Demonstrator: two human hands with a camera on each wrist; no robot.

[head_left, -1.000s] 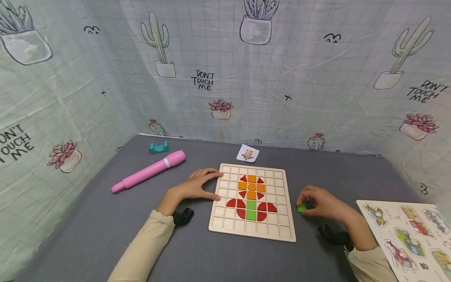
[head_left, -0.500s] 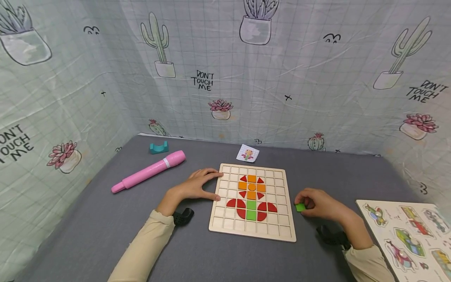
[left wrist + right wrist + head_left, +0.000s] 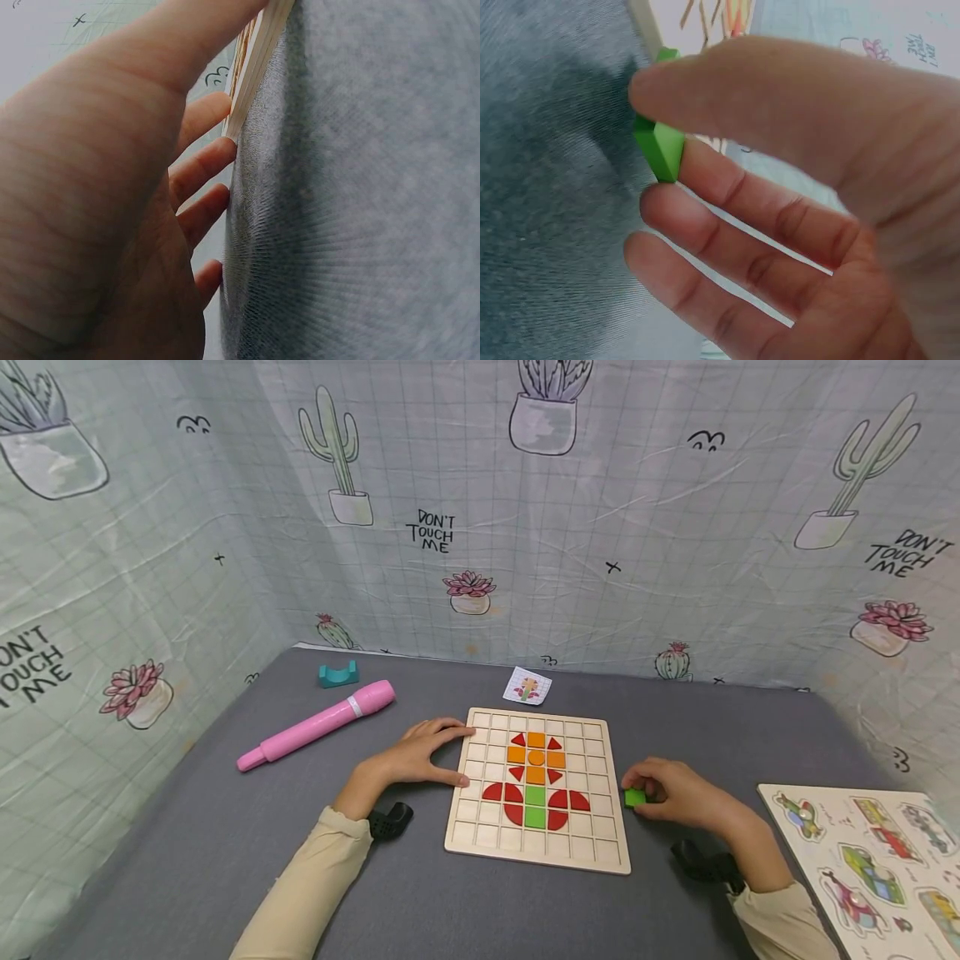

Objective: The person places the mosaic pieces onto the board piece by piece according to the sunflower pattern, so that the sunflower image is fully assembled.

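Observation:
A wooden grid board lies mid-table, with orange, red and green tiles laid in its cells as a flower figure. Two green squares form the stem between red quarter-round tiles. My left hand rests at the board's left edge, thumb and fingertips on the rim, fingers extended. Just right of the board, my right hand pinches a green square tile between thumb and fingers. In the right wrist view the thumb covers part of that tile.
A small picture card with the flower pattern lies behind the board. At the left are a pink pen-shaped toy and a teal bracket-shaped block. A picture puzzle board lies at the right edge.
My right hand has moved slightly left with the green square tile, closer to the board's right edge, and the tile has turned a little. The left hand has stayed in place.

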